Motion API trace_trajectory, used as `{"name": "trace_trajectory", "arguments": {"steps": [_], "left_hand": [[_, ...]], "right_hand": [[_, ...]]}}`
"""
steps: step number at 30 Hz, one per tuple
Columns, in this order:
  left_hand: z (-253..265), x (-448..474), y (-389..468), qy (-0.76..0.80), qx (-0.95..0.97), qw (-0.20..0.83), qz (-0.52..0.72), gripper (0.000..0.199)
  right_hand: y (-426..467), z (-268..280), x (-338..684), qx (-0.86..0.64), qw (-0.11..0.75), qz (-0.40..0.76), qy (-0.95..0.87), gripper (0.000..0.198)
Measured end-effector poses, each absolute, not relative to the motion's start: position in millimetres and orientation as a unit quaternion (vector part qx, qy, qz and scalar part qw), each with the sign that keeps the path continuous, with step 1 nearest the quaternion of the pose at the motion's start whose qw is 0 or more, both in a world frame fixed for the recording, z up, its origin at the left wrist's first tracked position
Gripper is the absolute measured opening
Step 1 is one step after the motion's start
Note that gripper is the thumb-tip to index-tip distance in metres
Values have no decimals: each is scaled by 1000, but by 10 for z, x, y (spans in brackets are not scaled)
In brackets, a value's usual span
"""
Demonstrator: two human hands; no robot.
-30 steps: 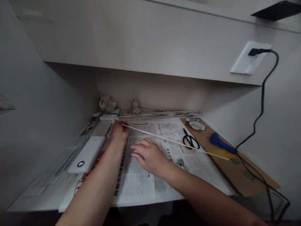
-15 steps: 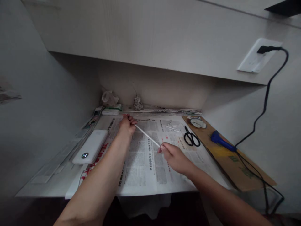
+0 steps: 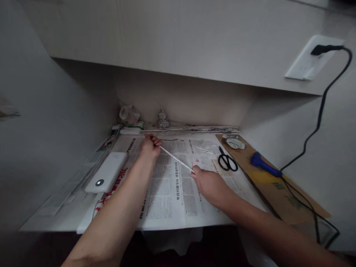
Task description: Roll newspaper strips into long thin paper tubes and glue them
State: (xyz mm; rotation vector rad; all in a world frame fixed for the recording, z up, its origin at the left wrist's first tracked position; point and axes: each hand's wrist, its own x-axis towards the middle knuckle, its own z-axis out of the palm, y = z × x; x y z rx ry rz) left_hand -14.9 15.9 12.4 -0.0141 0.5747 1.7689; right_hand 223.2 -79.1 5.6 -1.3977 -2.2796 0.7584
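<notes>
A thin white paper stick (image 3: pixel 177 159) stretches slantwise between my two hands, above a spread newspaper (image 3: pixel 164 189). My left hand (image 3: pixel 150 145) is closed round its far end. At the near end, my right hand (image 3: pixel 207 183) pinches it between thumb and fingers. To the right of the stick lie several short white pieces (image 3: pixel 205 149) on the newspaper. Black-handled scissors (image 3: pixel 227 162) rest beside them, their points toward the back.
A white power bank (image 3: pixel 107 172) lies left of my left forearm. On the right, a cardboard strip (image 3: pixel 286 196) bears a blue glue gun (image 3: pixel 265 165) with a black cord (image 3: pixel 315 129) running to the wall socket (image 3: pixel 308 65). Long thin paper sticks (image 3: pixel 200 129) line the back wall.
My right hand has slid slightly right along the stick and turned a little, its fingers now more hidden. My left hand stays nearly in place. The view has shifted slightly.
</notes>
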Motion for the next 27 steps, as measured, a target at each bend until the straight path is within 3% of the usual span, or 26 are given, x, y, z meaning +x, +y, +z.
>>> {"name": "trace_trajectory", "arguments": {"steps": [2,6,9,12,14,18,20,22,27], "left_hand": [[122,-145,158,246,-2,602,759,38],[139,-143,136,224,16,634,740,37],[149,-143,117,194,32,663,723,37],[155,-131,110,190,36,671,716,37],[155,-120,113,210,26,654,726,38],[156,-103,124,253,8,604,756,39],[161,-104,122,253,13,598,760,39],[168,-109,114,240,24,608,757,39],[186,-116,73,185,53,651,734,37]], "right_hand": [[-798,29,2229,-472,164,385,-776,25],[-819,-44,2284,-352,119,753,-543,34],[-831,-82,2329,-271,120,857,-421,30],[-850,-76,2318,-273,99,852,-435,36],[-853,-49,2285,-337,107,770,-532,40],[-825,-16,2232,-473,172,397,-768,25],[-818,-29,2230,-496,173,277,-804,20],[-827,-49,2242,-482,161,322,-799,23],[-871,-84,2295,-336,99,775,-526,34]]}}
